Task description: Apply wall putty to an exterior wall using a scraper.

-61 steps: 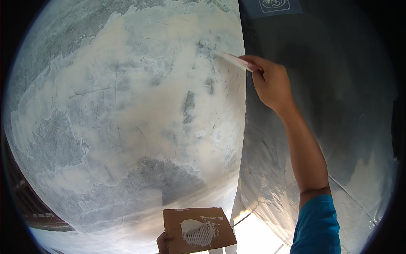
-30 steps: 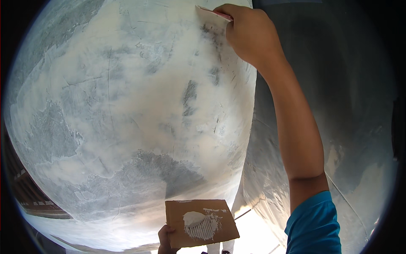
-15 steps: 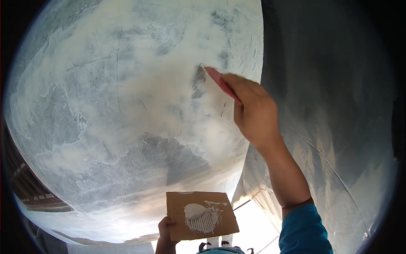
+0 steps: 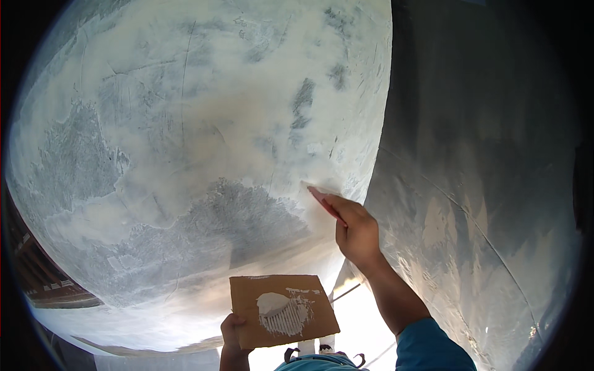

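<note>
My right hand [image 4: 359, 232] grips a thin red spreader [image 4: 323, 201] with pale residue on it, held against or just off the patchy white-and-grey curved surface [image 4: 154, 142] at its lower right, near the seam. Low in the view, my left hand [image 4: 232, 331] holds a rectangle of brown cardboard [image 4: 250, 284] by its left edge; a lump of white paste [image 4: 278, 309] with ridged smears sits on it. Whether the spreader touches the surface is not certain.
A dark grey plastic sheet [image 4: 482, 136] hangs along the right, with creases and pale patches lower down. Dark brown beams [image 4: 31, 260] show at the lower left. Bright light comes from below the cardboard, where my legs and feet partly show.
My right hand and the spreader swept up, then came down to lower on the curved surface. My left hand raised the cardboard slightly. The view shifted, showing more of the sheet's lower part.
</note>
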Motion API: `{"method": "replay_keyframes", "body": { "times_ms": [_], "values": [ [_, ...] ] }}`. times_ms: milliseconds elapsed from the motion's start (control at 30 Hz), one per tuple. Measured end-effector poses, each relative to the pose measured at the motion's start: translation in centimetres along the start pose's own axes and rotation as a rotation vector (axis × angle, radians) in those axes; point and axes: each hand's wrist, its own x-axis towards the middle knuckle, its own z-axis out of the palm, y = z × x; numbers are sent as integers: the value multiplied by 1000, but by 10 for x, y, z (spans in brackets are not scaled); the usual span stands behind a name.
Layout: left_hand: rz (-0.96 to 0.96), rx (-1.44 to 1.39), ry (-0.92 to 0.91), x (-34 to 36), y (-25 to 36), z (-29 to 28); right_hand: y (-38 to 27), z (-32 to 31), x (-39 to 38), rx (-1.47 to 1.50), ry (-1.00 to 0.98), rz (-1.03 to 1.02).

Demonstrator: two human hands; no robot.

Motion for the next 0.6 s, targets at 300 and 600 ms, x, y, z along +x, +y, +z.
{"method": "replay_keyframes", "body": {
  "times_ms": [300, 600],
  "values": [
    [25, 9, 15, -6, 1, -2, 23, 3, 5, -214, 136, -99],
    [-57, -69, -46, -1, 6, -2, -16, 15, -116, 957, -191, 965]
  ]
}}
